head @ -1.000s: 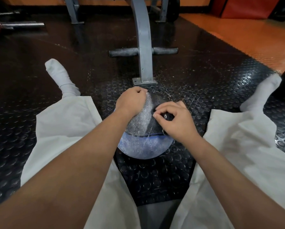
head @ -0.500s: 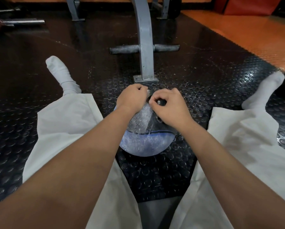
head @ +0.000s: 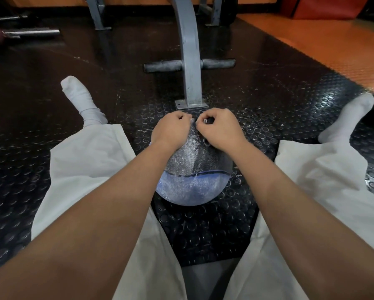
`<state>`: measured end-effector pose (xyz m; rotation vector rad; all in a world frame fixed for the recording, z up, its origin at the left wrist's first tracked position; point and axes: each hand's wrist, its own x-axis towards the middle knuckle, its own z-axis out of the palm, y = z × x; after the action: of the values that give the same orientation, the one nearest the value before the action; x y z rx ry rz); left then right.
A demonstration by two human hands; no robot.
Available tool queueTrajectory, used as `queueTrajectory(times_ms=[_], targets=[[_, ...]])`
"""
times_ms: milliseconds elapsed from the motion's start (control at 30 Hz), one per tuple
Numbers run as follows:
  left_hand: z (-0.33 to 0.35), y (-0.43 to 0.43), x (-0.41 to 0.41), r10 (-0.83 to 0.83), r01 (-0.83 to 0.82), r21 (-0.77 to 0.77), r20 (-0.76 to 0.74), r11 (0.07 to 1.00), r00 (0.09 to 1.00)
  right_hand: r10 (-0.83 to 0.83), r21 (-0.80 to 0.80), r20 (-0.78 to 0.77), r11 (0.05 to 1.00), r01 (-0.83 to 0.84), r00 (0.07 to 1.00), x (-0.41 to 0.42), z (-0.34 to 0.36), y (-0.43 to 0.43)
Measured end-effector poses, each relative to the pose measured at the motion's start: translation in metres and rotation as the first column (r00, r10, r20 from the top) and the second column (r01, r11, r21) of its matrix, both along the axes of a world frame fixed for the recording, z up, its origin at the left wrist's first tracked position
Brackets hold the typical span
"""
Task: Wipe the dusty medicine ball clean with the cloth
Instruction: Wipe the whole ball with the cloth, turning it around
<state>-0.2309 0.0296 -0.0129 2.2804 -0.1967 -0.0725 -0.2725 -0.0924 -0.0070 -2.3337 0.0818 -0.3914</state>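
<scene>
The medicine ball (head: 190, 189) lies on the floor between my spread legs, its blue lower half and grey textured top pale with dust. The top right part looks darker than the rest. My left hand (head: 173, 131) sits on the far top of the ball with its fingers curled over the edge. Right beside it, almost touching, my right hand (head: 220, 131) pinches a small dark cloth (head: 211, 120) against the ball's top. Most of the cloth is hidden under the fingers.
A grey steel machine leg (head: 189, 61) with a crossbar (head: 166, 66) is bolted to the floor just beyond the ball. The black studded rubber mat (head: 203, 230) covers the floor, with orange flooring (head: 333, 44) at the far right. A barbell end (head: 30, 33) lies far left.
My right hand slid with the cloth from the ball's right side up to the far top, ending beside my left hand. The left hand stayed on the ball.
</scene>
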Motion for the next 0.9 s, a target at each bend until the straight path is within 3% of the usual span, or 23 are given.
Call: queueTrajectory(times_ms=[133,300,433,667,733,900], targets=[[0.001,-0.002,0.009,0.011,-0.011,0.011,-0.005,1.000,1.000,-0.015,-0.111,0.149,0.993,0.032,0.989,-0.014,-0.016,0.009],[0.003,-0.004,0.016,-0.031,0.033,0.030,-0.043,0.999,0.999,0.102,-0.181,0.376,0.983,-0.034,0.921,-0.049,-0.040,0.016],[0.002,-0.002,0.016,-0.051,0.053,0.055,-0.025,0.997,0.998,0.154,-0.183,0.361,0.979,-0.092,0.920,-0.044,-0.033,0.007],[-0.004,-0.003,0.017,-0.008,0.009,0.018,-0.007,1.000,1.000,-0.063,0.008,-0.022,0.998,0.063,0.998,0.012,0.001,-0.001],[-0.003,-0.003,0.020,0.018,-0.018,0.000,-0.016,1.000,1.000,-0.074,-0.061,0.002,0.995,0.074,0.997,0.013,-0.002,0.002],[-0.001,-0.004,0.028,0.001,-0.003,-0.029,-0.064,1.000,0.998,-0.029,-0.066,0.292,0.997,0.050,0.956,-0.029,-0.032,0.015]])
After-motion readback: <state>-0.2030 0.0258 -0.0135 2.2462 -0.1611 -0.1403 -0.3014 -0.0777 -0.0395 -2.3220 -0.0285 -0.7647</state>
